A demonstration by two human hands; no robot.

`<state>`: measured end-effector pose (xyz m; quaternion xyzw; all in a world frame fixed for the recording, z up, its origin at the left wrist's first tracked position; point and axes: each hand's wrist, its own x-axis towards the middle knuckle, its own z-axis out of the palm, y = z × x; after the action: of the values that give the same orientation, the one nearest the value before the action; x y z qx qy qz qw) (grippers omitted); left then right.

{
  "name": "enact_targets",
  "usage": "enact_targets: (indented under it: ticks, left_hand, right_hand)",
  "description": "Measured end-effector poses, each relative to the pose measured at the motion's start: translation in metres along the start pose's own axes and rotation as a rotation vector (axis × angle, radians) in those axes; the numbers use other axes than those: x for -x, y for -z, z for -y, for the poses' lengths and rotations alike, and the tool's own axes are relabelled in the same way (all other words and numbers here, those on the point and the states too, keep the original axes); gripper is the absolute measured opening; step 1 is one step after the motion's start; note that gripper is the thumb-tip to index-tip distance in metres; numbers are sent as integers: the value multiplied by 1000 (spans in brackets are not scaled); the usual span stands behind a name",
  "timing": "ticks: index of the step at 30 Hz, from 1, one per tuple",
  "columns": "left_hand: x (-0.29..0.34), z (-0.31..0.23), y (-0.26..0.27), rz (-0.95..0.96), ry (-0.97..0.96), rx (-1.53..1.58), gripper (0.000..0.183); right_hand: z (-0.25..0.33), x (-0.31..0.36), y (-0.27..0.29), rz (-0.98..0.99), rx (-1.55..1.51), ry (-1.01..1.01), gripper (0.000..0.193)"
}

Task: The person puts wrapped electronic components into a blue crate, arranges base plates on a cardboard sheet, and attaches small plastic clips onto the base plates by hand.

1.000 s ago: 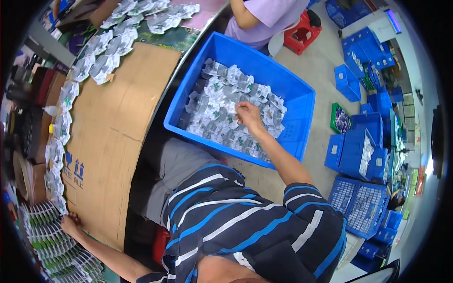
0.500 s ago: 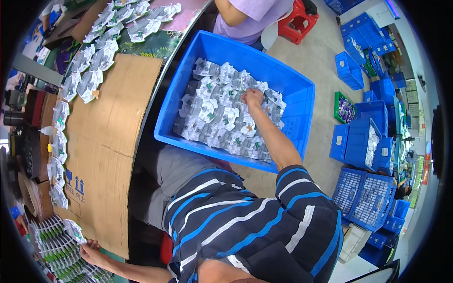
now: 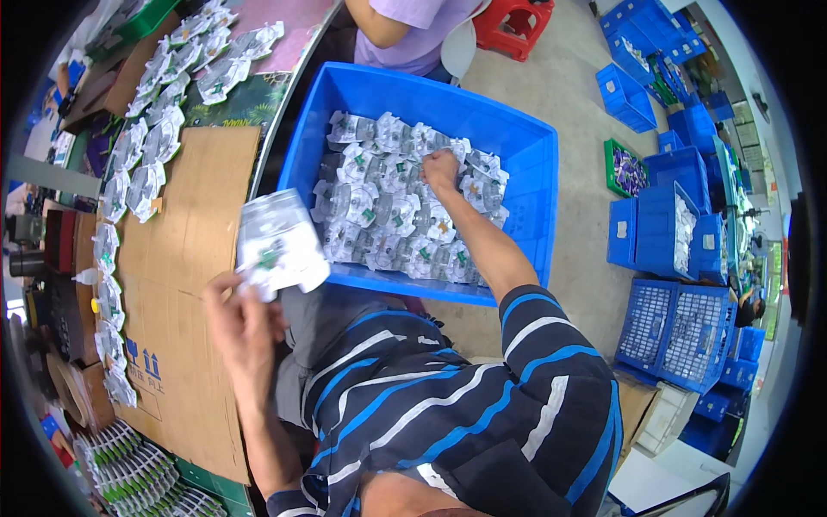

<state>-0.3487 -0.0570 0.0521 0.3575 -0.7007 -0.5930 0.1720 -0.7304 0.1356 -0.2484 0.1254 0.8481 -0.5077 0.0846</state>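
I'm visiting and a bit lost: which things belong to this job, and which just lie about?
Job:
- clear plastic part in left hand
- similar parts at right hand, in large blue bin

Seemingly just lying about:
- red plastic stool
- blue lattice crates

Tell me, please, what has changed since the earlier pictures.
The left hand, gripping a clear plastic part, has moved from beside the cardboard's lower-left corner up and rightward to the blue bin's near side. The right hand stays at the parts inside the bin.
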Motion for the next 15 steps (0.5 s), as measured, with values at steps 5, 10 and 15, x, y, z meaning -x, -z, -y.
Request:
enact_targets:
  ticks: [5,10,15]
  left_hand:
    - [-37,16,-74,235,-19,-118,19]
    - [-76,38,-129,379,-213,-392,20]
    - [-108,67,-179,520,-278,-563,30]
  right_hand:
    - [27,44,39,55,204,287,39]
    - [93,150,138,936,-271,-64,38]
    - [66,148,139,962,-224,-106,30]
